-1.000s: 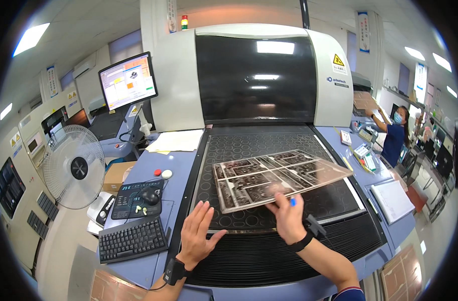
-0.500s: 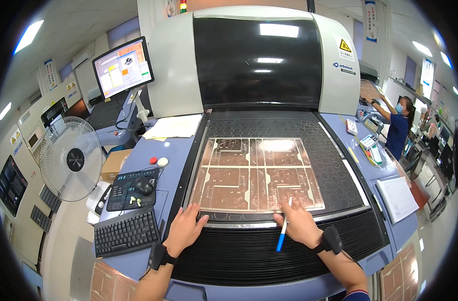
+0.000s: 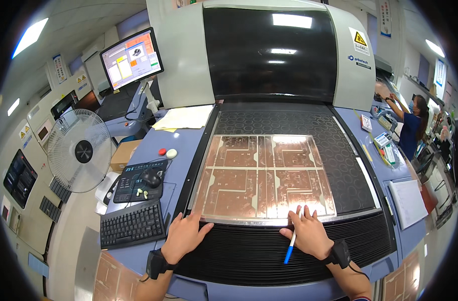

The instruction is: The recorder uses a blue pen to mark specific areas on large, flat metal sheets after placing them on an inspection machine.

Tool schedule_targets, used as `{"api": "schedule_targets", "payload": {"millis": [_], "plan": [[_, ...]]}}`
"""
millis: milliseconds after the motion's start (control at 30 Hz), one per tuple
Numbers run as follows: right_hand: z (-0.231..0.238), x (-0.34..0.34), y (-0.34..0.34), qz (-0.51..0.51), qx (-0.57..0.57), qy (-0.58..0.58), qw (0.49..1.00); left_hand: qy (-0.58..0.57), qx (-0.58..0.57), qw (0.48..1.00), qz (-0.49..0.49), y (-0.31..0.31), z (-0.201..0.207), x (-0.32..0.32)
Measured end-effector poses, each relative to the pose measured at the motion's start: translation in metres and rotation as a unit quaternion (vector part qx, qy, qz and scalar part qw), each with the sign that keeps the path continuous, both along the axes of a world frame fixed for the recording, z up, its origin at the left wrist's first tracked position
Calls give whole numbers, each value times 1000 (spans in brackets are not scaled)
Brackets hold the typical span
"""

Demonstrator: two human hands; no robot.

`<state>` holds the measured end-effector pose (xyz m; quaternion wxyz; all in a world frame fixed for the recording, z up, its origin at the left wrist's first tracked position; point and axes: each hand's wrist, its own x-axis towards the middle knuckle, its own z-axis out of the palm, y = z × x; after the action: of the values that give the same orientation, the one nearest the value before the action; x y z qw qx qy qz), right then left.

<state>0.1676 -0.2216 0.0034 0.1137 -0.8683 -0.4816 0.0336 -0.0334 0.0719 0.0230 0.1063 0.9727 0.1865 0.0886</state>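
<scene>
Panel: the flat, copper-coloured rectangular panel with pale tracks lies centre frame on the black ring-patterned bed, its lower edge along the silver metal strip; you cannot tell from here whether it overlaps the strip.

Your left hand, lower centre-left, is loosely spread and appears empty, fingertips at the panel's lower-left corner; contact uncertain. Your right hand, lower centre-right, has its fingers over the near edge and holds a slim white pen with a blue end.

Risks, as judged:
1. Skew: uneven pressure from your two hands could turn the panel on the bed.
2. Scratch or stray mark: the pen's upper end sits close above the copper.
3. Prints: your fingertips are bare.
4. Snag: the cord on your black right wristband could catch if you reach across.
</scene>
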Motion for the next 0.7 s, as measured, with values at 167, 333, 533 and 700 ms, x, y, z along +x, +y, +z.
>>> {"api": "schedule_targets", "payload": {"millis": [167,333,533,700], "plan": [[-2,2,0,3,18,11,1000,19,-57,998,7,-2,14,-2],[0,-2,5,13,-8,-6,1000,-56,-11,995,-85,9,-15,-25],[-13,4,-9,25,50,-7,998,-73,-34,996,-24,-6,6,-52],[-19,6,0,18,14,-8,1000,-95,148,946,272,28,-13,-158]]}}
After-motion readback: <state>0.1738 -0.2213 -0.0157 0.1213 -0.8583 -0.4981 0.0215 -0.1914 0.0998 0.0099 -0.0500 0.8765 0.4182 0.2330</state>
